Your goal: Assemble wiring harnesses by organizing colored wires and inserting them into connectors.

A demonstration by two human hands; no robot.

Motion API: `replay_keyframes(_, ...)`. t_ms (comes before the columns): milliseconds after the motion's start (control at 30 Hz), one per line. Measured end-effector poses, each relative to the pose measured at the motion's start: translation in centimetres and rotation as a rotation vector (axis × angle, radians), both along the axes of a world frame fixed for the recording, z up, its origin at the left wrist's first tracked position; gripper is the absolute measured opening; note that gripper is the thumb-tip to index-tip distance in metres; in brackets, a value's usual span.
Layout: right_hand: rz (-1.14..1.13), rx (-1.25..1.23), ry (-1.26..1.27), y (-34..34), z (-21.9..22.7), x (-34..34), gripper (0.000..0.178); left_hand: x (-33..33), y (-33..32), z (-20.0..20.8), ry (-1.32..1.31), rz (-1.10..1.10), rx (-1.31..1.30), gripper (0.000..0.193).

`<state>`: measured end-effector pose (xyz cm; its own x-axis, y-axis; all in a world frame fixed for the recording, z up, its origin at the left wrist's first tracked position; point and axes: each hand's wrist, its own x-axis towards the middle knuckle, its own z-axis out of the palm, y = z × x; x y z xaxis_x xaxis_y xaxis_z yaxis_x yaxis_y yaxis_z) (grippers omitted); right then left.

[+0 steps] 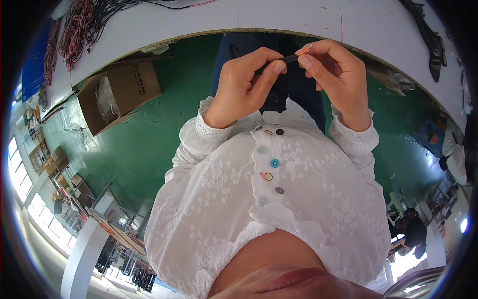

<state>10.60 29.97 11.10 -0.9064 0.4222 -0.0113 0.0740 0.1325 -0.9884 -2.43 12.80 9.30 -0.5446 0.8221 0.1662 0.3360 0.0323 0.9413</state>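
Observation:
A short black cable with orange wire ends spans the gap between my two hands, just in front of the table edge. My left hand pinches its black covering between thumb and index finger. At the other end, the thumb and index finger of my right hand close on the orange wires. The rest of the cable is hidden by my fingers or too dark against my trousers to make out.
The white table curves across the top. On it lie bundles of red and black wires at left and a long black part at right. An open cardboard box holding transparent plastic stands on the green floor.

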Motion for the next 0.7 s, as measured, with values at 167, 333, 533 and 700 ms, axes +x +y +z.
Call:
replay_keyframes(167,-0.023,0.048,0.014,-0.4,-0.2,0.0,0.016,-0.2,-0.1,-0.3,-0.195,-0.047,0.015,0.016)
replay_keyframes(333,-0.046,0.11,0.039,-0.2,-0.5,-0.2,0.011,-0.1,0.5,0.1,-0.153,-0.026,0.012,0.014)
replay_keyframes(533,-0.072,0.214,0.095,0.5,-0.9,0.3,0.009,-0.5,1.5,-1.2,0.43,0.026,0.09,0.013)
replay_keyframes(700,-0.108,0.048,0.051,0.5,-0.6,0.4,0.008,-1.0,1.9,-1.4,0.526,0.031,0.075,0.017)
